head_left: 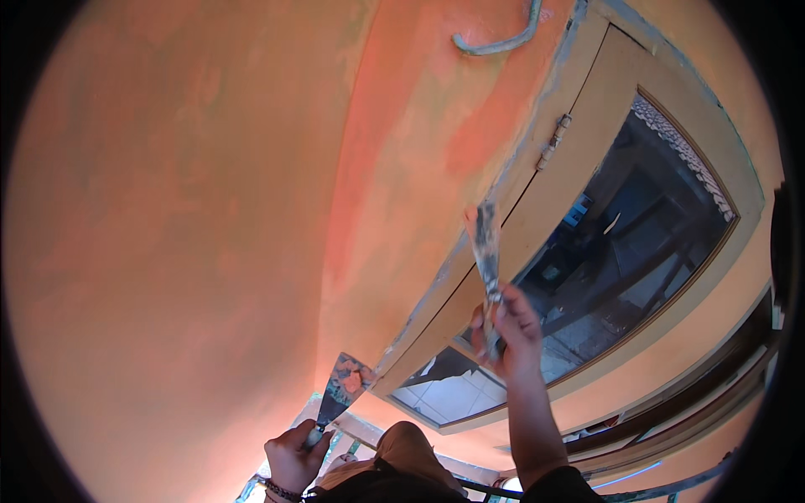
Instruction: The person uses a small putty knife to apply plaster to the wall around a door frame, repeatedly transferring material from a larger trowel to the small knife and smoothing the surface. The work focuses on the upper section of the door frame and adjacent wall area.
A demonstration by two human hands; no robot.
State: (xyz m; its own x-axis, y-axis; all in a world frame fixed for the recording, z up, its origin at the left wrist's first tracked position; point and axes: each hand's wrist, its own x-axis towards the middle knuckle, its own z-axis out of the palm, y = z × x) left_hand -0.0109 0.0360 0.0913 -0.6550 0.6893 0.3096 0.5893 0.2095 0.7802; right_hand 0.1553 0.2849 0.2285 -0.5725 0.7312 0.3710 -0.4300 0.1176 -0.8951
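Head view: One camera looks down at two bare hands and an orange wall (168,210).
Left hand (298,457): It is low, left of the middle. Its fingers are closed around the pale handle of a scraper.
Left scraper (329,406): It sticks up from the left hand and leans to the right. Its flat blade gets wider toward the top.
Orange paste (354,380): A lumpy blob sits on the wide end of the left scraper.
Right hand (516,327): It is higher up, right of the middle, in front of the window. Its fingers are wrapped around the handle of the other scraper.
Right scraper (486,243): It points up, and its blade has grey and pale orange smears. The tip is over the edge where the wall meets the window frame. I cannot tell if it touches.
Wall: It is light orange, with brighter, redder patches near the middle. A bent, bluish-grey bar (503,47) is near the top.
Window frame (604,92): It is tan and slants down to the left. A metal hinge (553,142) is on it.
Window glass (625,235): It looks dark and shiny, with a pale lacy strip (683,151) along its upper right.
Person: A dark bracelet (283,491) is on the left wrist. A dark sleeve (560,486) is on the right arm. Tan cloth (408,444) shows at the bottom.
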